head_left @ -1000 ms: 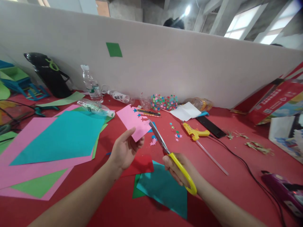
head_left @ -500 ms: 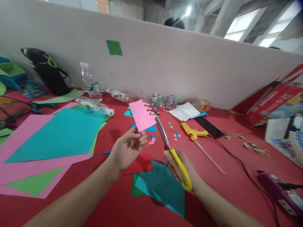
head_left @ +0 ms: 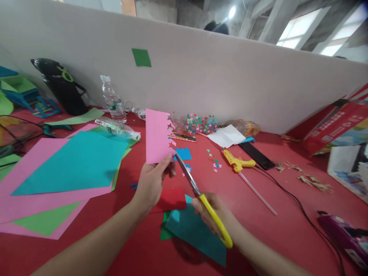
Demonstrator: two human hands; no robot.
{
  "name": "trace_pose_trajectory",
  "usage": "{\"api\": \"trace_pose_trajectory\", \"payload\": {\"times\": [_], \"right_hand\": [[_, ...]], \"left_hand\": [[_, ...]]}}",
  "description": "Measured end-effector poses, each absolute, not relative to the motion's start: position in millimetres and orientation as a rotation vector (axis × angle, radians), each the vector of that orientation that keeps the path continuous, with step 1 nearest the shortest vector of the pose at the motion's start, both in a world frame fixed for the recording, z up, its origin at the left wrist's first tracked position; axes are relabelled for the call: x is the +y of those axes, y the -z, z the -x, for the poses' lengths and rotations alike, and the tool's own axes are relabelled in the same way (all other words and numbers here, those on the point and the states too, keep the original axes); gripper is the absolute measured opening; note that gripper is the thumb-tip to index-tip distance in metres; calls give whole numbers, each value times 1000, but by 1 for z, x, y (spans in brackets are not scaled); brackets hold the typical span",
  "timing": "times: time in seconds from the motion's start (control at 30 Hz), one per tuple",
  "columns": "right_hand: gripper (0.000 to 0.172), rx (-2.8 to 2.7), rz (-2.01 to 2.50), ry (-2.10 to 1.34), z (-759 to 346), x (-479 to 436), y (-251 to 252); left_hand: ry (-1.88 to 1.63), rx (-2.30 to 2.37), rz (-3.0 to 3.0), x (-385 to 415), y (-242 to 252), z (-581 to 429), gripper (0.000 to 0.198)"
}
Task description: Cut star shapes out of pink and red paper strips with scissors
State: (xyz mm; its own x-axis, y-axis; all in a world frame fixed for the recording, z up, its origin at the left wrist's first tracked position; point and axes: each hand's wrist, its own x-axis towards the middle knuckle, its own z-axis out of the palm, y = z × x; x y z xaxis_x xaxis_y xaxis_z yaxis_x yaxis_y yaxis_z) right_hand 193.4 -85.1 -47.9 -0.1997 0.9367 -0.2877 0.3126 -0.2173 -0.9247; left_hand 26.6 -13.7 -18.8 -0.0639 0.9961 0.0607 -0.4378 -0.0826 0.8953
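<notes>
Red table [head_left: 230,184], pink paper [head_left: 156,138], yellow-handled scissors [head_left: 196,189], illegible box lettering [head_left: 327,121]

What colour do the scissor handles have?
The scissor handles are yellow, seen in the head view.

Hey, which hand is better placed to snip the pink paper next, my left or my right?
Right, I'd say: your right hand holds the yellow-handled scissors, with their tips near the notched edge of the pink paper. Your left hand grips that paper's lower edge.

The pink paper [head_left: 156,138] has shifted left and turned upright, the scissors [head_left: 205,202] following.
</notes>
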Motion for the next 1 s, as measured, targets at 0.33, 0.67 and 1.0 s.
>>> {"api": "trace_pose_trajectory", "payload": {"times": [0.33, 0.67, 1.0], "right_hand": [[46, -1506, 1537, -1609, -198, -78, 37], [43, -1591, 1601, -1561, -203, -81, 32], [51, -1606, 1495, -1586, -206, -82, 34]], "left_hand": [[-1464, 897, -983, -10, 16, -21, 14], [-1472, 940, -986, -10, 15, -22, 10], [-1471, 902, -980, -9, 16, -21, 9]]}}
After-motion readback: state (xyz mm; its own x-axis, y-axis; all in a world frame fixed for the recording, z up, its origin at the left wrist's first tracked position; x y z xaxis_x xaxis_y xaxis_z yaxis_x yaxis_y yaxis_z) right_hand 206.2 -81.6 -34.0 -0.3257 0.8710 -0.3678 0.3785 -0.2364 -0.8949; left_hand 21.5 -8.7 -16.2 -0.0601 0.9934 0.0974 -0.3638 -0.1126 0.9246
